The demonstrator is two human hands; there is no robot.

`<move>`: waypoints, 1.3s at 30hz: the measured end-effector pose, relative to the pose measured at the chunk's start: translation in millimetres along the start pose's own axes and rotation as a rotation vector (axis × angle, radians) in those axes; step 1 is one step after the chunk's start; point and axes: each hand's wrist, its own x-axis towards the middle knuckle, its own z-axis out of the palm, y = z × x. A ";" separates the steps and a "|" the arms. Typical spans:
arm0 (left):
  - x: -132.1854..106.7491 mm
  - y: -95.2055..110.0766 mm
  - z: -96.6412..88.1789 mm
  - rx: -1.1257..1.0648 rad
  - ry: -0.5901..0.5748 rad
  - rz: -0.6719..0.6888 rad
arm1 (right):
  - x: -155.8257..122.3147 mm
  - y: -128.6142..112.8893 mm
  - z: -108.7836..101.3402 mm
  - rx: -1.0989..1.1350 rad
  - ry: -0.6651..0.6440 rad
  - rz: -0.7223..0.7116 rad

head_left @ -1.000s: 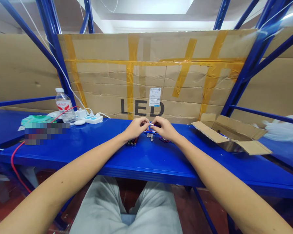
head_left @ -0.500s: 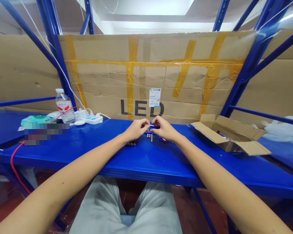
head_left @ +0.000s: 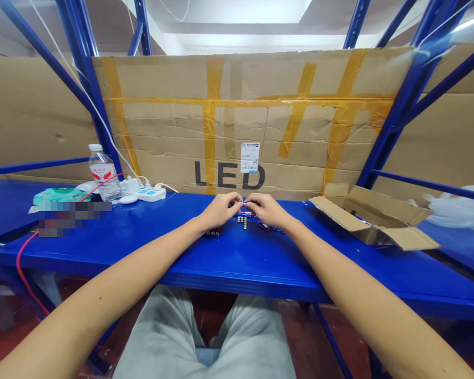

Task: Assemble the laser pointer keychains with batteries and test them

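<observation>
Pinching: right hand (head_left: 267,207) has thumb and fingertips drawn narrow on a small piece (head_left: 244,203); left hand (head_left: 223,208) has its tips narrowed right up against it, can't tell if they grip too.
Piece position: between the two sets of fingertips, mid table (head_left: 237,258), toward the far edge.
Piece axis: short visible bit seems to run left-right, hand to hand; can't tell which end is the front.
Piece look: pale, purplish; rest hidden by fingers.
Blue tube (head_left: 244,213): on the table below the fingertips, long axis left-right; shiny, reddish and silvery marks, right end behind the right hand.
Silver discs (head_left: 244,221): small, clustered in rows, just nearer the person than the tube.
Dark tubes (head_left: 214,231): by left wrist, partly covered, silvery ends toward the person.
Clips (head_left: 265,227): coloured, beside right wrist.
</observation>
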 end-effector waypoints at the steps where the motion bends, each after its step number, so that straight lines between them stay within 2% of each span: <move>1: 0.0 -0.5 0.5 0.007 0.000 0.005 | 0.0 0.2 0.4 -0.012 -0.015 0.005; 4: 0.0 -1.9 1.7 0.019 -0.006 0.010 | 0.0 1.9 2.6 -0.021 -0.036 0.020; 11: -0.2 -1.4 0.7 -0.016 -0.026 -0.008 | -0.7 4.7 7.1 0.011 0.093 -0.032; 18: 0.3 -2.1 -1.0 -0.025 -0.019 -0.007 | -0.6 3.9 6.3 -0.024 0.117 -0.100; 28: -0.1 2.1 -1.5 0.009 -0.022 0.022 | -0.2 1.8 2.5 -0.044 0.064 -0.074; 39: 0.1 -4.9 2.6 0.005 -0.031 0.028 | -0.7 0.6 1.7 -0.059 -0.027 -0.041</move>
